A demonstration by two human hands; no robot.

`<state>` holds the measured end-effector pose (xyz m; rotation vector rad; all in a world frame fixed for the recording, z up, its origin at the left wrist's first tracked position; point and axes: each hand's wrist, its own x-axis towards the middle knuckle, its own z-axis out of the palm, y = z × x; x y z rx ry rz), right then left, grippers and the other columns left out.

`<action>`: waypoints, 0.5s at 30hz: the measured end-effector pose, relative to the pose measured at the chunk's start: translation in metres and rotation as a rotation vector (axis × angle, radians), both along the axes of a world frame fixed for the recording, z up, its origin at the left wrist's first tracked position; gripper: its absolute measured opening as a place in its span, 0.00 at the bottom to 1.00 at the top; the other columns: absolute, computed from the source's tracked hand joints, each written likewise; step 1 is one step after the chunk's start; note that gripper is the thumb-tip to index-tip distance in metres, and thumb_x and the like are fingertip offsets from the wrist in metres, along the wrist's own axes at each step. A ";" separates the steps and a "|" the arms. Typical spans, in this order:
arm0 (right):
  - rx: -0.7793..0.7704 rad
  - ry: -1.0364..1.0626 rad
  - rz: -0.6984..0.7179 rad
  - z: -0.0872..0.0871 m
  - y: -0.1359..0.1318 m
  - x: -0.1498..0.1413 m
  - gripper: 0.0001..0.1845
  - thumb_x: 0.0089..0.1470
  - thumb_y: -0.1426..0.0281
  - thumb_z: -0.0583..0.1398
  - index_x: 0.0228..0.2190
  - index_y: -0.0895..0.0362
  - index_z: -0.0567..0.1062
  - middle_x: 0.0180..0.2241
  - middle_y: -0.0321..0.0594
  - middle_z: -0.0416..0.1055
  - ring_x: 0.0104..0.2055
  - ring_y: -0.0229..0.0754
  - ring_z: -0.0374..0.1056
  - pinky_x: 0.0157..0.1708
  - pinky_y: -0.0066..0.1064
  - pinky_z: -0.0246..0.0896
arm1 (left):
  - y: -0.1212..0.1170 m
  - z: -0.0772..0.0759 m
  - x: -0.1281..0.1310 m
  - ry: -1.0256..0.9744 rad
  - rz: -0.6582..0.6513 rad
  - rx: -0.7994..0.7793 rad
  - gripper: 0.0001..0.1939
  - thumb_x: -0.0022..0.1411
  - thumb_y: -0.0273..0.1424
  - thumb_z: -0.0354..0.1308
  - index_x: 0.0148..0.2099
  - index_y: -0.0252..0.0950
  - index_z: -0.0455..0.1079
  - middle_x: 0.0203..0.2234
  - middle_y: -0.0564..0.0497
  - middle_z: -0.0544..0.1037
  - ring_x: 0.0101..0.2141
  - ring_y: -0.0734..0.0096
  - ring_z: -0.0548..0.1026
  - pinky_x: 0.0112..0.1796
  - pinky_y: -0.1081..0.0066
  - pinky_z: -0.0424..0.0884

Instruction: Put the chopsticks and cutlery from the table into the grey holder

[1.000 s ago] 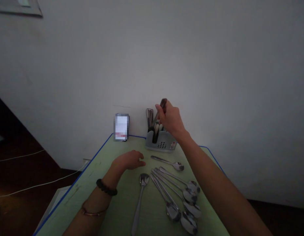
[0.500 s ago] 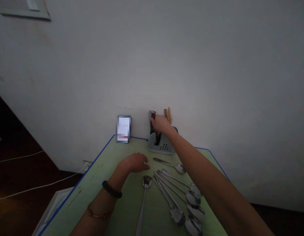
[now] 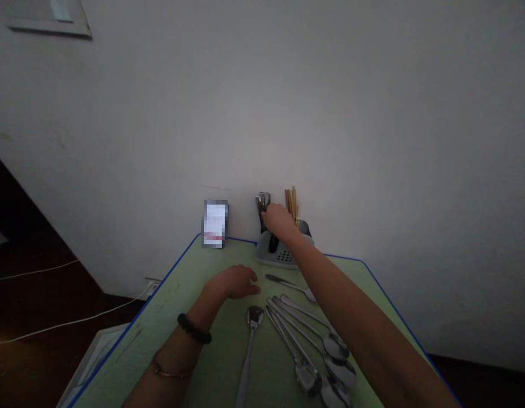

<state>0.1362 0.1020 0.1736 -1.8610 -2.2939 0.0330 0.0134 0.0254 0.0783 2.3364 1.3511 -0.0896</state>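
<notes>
At the back of the table, my right hand is closed over the left part of a grey cutlery holder. Its fingers curl beside several upright metal handles, and what they grip is hidden. Wooden chopsticks stand in the holder behind this hand. My left hand hovers over the table with bent fingers, thumb apart, holding nothing. Just below it lies a single spoon, bowl away from me. To the right, several metal spoons lie fanned out, and another spoon rests crosswise before the holder.
A phone with a lit, blurred screen leans against the wall at the back left. The green table has a blue edge and touches the wall. A white cable hangs at the left, above a pale box.
My right hand has sunk slightly toward the holder, uncovering more of the metal handles. My left hand has hardly moved. The view has shifted a little.
</notes>
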 end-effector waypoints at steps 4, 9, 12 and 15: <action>0.060 -0.016 -0.011 -0.002 -0.009 0.001 0.18 0.59 0.72 0.49 0.44 0.69 0.71 0.44 0.63 0.70 0.48 0.55 0.68 0.43 0.39 0.63 | 0.001 -0.002 -0.001 -0.007 0.006 -0.001 0.24 0.59 0.42 0.50 0.52 0.34 0.70 0.47 0.41 0.75 0.48 0.54 0.72 0.47 0.63 0.65; 0.151 0.024 0.013 -0.004 -0.030 0.010 0.18 0.59 0.72 0.47 0.45 0.66 0.69 0.42 0.59 0.73 0.46 0.52 0.69 0.43 0.36 0.62 | 0.001 -0.003 -0.001 -0.014 0.017 0.007 0.24 0.58 0.42 0.50 0.52 0.34 0.70 0.44 0.41 0.77 0.46 0.54 0.73 0.45 0.63 0.66; 0.209 0.133 0.066 -0.011 -0.052 0.021 0.20 0.59 0.73 0.46 0.50 0.65 0.66 0.40 0.54 0.74 0.44 0.49 0.70 0.44 0.35 0.60 | 0.001 -0.005 0.000 -0.018 0.019 0.016 0.23 0.58 0.42 0.50 0.51 0.36 0.71 0.43 0.43 0.78 0.45 0.56 0.74 0.45 0.64 0.66; 0.207 0.279 0.100 -0.029 -0.078 0.037 0.19 0.59 0.72 0.48 0.50 0.64 0.67 0.39 0.50 0.75 0.42 0.46 0.70 0.43 0.33 0.60 | 0.001 -0.006 0.000 -0.021 0.022 0.020 0.22 0.58 0.42 0.50 0.50 0.37 0.71 0.44 0.44 0.77 0.46 0.58 0.74 0.45 0.66 0.66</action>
